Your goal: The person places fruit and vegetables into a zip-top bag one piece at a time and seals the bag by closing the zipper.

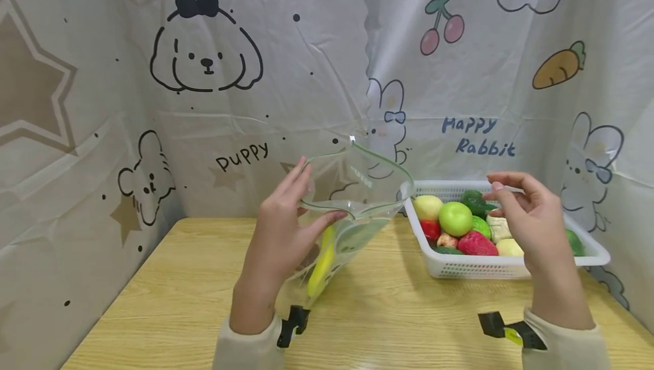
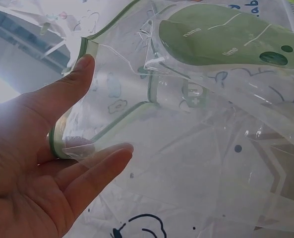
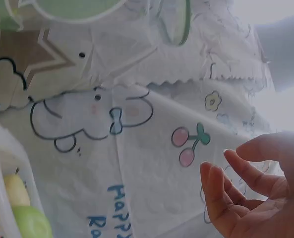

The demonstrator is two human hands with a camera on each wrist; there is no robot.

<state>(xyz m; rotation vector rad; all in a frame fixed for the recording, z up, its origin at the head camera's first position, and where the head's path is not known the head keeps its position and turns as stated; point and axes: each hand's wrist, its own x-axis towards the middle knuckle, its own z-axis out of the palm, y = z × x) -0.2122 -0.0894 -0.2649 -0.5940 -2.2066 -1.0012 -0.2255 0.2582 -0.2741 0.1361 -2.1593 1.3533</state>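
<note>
The clear bag (image 1: 370, 228), green-rimmed, has its mouth spread wide near the head view's centre; the left hand (image 1: 283, 225) holds it at 8 o'clock, thumb over the near rim, fingers along the far side. A banana (image 1: 321, 270) lies inside, at 7 o'clock from the mouth. The right hand (image 1: 531, 222) holds nothing; its fingers bend loosely, a narrow gap between thumb and fingertips. It hangs near the white basket (image 1: 485, 270), apart from it, at 3 o'clock from the bag. In the basket, a green apple (image 1: 456, 219) sits toward 10 o'clock and a red fruit (image 1: 477, 243) toward 8. The table (image 1: 388, 324) is wooden; behind it hangs a cloth (image 1: 317, 46), its puppy drawing (image 1: 206, 52) at 11 o'clock.
</note>
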